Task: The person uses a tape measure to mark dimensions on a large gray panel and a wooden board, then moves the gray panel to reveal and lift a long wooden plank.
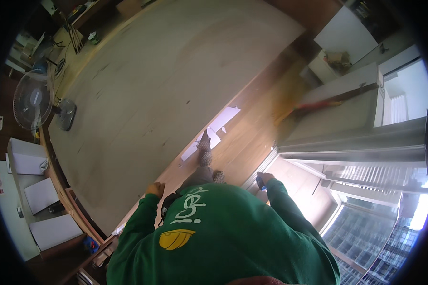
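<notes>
My left hand (155, 189) is curled into a loose fist beside the wooden edge of a large grey-topped workbench (142, 85); nothing shows in it. On my other side, my right hand (266, 177) is closed on a small dark blue object (260, 183), too small to tell its kind. Both arms are in green sleeves. Ahead of me, white scraps (226, 118) that look like paper or thin sheet lie on the wooden floor along the bench. One of my patterned shoes (204, 153) is by them.
A standing fan (33, 99) is on the bench at the left. Several white boards (57, 232) lie on shelving beyond it. To my right are a window (366, 232) and a white frame (352, 154). Farther ahead at right, a box (337, 59) stands near a white panel (345, 35).
</notes>
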The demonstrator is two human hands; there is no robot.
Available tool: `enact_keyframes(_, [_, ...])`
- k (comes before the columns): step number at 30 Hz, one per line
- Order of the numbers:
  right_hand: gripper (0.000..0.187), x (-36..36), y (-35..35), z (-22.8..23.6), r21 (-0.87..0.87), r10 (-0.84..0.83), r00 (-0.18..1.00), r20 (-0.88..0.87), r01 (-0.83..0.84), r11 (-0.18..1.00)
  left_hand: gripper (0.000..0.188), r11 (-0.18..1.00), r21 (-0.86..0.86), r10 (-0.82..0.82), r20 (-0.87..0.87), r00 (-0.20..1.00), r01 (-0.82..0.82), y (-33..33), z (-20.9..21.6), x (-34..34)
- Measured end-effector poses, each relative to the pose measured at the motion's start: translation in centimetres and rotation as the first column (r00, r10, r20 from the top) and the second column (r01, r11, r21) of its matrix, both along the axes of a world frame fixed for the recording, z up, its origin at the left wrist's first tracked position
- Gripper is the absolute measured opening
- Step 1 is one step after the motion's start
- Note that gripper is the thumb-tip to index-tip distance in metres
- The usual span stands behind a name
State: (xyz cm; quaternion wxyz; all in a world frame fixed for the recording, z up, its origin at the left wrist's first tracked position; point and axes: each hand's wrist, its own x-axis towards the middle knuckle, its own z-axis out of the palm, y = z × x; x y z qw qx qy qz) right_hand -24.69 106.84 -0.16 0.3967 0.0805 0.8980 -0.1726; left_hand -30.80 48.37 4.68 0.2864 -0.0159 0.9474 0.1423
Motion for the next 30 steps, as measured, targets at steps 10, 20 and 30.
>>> enact_keyframes(10, [0.042,-1.0,6.3,4.7,-0.023,-0.506,0.77,0.389,0.558,0.83,0.045,0.968,0.083,-0.238,0.023,0.971,0.235,12.4,-0.7,-17.3])
enact_keyframes(20, [0.036,5.8,18.5,-1.3,-0.023,-0.062,0.992,0.108,0.064,0.998,0.034,0.857,0.445,-0.123,-0.315,0.941,0.261,39.9,4.5,-40.4])
enact_keyframes(30, [0.043,-10.1,35.1,-4.2,-0.015,-0.348,0.909,0.228,0.361,0.933,0.029,0.953,0.288,-0.013,-0.275,0.961,0.095,42.8,-2.4,-39.6])
